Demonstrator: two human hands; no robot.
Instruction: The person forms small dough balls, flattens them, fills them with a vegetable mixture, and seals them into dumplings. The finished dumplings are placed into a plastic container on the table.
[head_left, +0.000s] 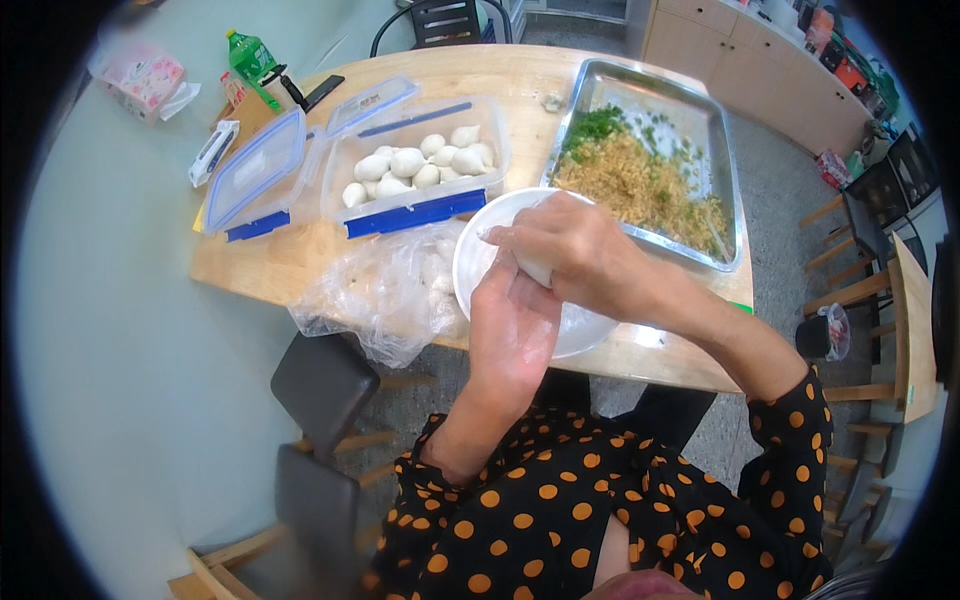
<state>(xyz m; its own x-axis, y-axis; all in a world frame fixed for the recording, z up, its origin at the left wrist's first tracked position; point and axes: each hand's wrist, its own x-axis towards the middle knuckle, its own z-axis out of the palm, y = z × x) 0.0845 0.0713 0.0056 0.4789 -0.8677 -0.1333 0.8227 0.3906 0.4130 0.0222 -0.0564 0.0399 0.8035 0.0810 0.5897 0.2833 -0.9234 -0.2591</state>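
Both my hands are together above a white bowl [585,333] at the table's near edge. A white dough ball [534,268] shows between them. My right hand [582,243] is closed over the ball from above, knuckles up. Below it, my left hand [515,322] cups the ball with its palm turned up and its thumb raised. The left fingers are mostly hidden behind the right hand. Just beyond, a clear plastic box [413,215] with blue clips holds several smooth white dough balls [408,162].
A metal tray [737,200] at the right holds tan crumbly filling [640,180] and chopped greens [597,123]. Left of the bowl lies a clear plastic bag [375,290] with white pieces. A lidded box [262,170], green bottle [250,58] and phone [324,92] are farther left. Chairs [322,385] stand below.
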